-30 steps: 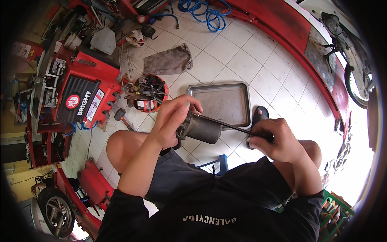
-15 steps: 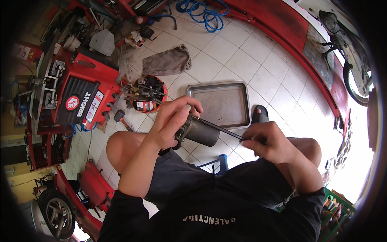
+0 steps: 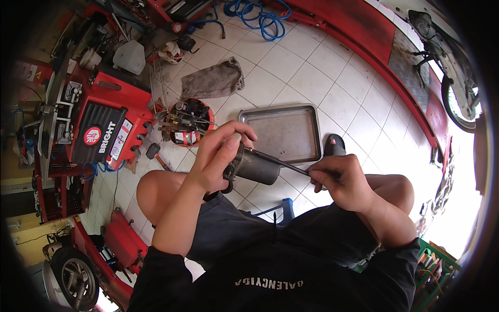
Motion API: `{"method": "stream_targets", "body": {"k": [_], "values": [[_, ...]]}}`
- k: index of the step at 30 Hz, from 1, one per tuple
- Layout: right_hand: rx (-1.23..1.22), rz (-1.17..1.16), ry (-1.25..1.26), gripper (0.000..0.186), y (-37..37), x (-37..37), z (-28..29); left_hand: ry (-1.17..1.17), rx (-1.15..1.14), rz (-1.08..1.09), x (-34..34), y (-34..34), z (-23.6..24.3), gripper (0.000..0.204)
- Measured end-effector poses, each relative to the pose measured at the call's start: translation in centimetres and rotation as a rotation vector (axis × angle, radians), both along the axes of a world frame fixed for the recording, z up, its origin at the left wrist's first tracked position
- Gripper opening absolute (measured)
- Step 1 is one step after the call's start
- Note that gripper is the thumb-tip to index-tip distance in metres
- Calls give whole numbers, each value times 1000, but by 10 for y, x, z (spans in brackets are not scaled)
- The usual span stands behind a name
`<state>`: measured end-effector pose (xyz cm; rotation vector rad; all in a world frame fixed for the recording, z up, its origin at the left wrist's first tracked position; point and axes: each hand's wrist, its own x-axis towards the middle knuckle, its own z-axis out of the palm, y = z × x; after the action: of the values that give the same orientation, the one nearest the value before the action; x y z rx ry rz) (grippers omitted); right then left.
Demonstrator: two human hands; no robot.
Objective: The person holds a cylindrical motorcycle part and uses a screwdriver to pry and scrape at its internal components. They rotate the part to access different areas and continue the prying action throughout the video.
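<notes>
My left hand [image 3: 214,158] is closed around the geared end of a dark grey cylindrical motor [image 3: 258,169], which looks like a starter motor. Its rounded body tilts down to the right above my lap. Along the motor's upper side lies a long thin dark rod [image 3: 285,164], like a screwdriver shaft. My right hand [image 3: 343,182] pinches the outer end of this rod between thumb and fingers. The rod's other end meets the motor near my left fingertips. Whatever handle it has is hidden in my right hand.
Beyond my hands, a shallow metal tray [image 3: 317,130] lies on the tiled floor. Left of it are a round red tool bin [image 3: 209,112], a grey rag [image 3: 213,80] and a mallet [image 3: 153,151]. A red machine [image 3: 109,112] stands left; a motorcycle [image 3: 452,78] is far right.
My right hand has shifted slightly left and up, its fingers changing position on the rod. The motor stays in my left hand, almost unmoved.
</notes>
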<state>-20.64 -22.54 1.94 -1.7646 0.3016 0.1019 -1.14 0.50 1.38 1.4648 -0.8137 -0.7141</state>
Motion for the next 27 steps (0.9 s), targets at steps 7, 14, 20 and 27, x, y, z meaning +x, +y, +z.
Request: {"method": "stream_targets", "body": {"k": [7, 14, 20, 27], "values": [[-63, 55, -29, 24, 7, 4, 11, -61, 47, -41, 5, 0, 0, 46], [-61, 53, 1, 30, 5, 4, 8, -18, 5, -23, 1, -3, -2, 45], [-45, 103, 9, 31, 4, 4, 3, 0, 141, -68, 3, -1, 2, 57], [-74, 48, 34, 33, 8, 7, 14, -16, 136, -79, 2, -3, 3, 58]]}}
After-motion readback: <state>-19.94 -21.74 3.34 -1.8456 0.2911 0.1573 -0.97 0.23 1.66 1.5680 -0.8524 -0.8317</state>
